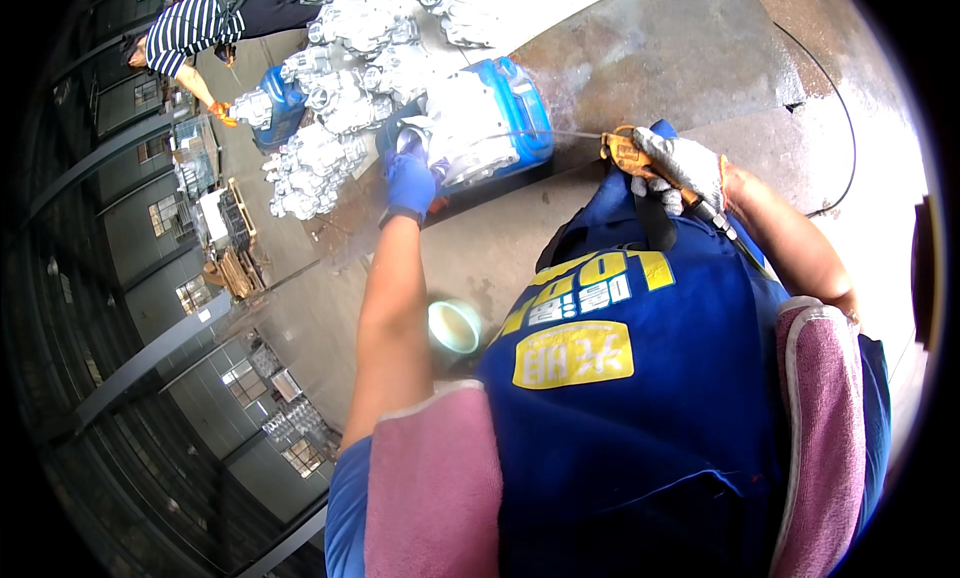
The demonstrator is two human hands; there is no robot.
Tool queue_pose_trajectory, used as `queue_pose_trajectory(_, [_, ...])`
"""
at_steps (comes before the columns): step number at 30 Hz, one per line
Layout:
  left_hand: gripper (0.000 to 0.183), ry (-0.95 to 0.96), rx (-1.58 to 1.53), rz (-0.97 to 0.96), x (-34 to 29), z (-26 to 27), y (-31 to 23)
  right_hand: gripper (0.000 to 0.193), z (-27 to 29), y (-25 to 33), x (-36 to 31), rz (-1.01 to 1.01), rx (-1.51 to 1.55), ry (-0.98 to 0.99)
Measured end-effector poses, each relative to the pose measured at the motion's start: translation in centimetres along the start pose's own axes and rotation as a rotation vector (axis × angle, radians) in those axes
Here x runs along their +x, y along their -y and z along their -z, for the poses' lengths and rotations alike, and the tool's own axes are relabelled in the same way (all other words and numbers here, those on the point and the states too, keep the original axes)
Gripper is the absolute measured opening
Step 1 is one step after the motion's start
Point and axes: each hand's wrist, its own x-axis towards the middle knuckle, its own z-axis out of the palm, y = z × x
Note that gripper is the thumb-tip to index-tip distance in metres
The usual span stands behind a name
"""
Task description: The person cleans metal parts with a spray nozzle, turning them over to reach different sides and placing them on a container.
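Observation:
My right hand (680,168), in a white and grey glove, is wrapped round an orange air blow gun (628,152). Its long thin nozzle points left, to a silver metal casting (470,128), and a hose fitting runs off its back end. The casting lies against a blue plastic drum (520,113). My left hand (408,183), in a blue glove, is closed on the casting's left edge; its fingertips are partly hidden.
Several similar silver castings (350,78) stand crowded beyond my left hand. A co-worker in a striped shirt (190,33) reaches to another casting on a second blue drum (280,108). A pale green bucket (454,326) stands on the floor. A black hose (850,118) curves at the right.

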Motion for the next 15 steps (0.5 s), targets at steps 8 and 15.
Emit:
queue_pose_trajectory(8, [0.063,-0.013,-0.007,-0.032,-0.4,1.6,-1.2,0.053,-0.3,0.4,-0.3,0.039,-0.034,-0.044])
queue_pose_trajectory(15, [0.064,-0.028,0.001,-0.037,-0.2,1.1,-1.0,0.053,-0.7,-0.5,1.8,0.000,0.129,-0.008])
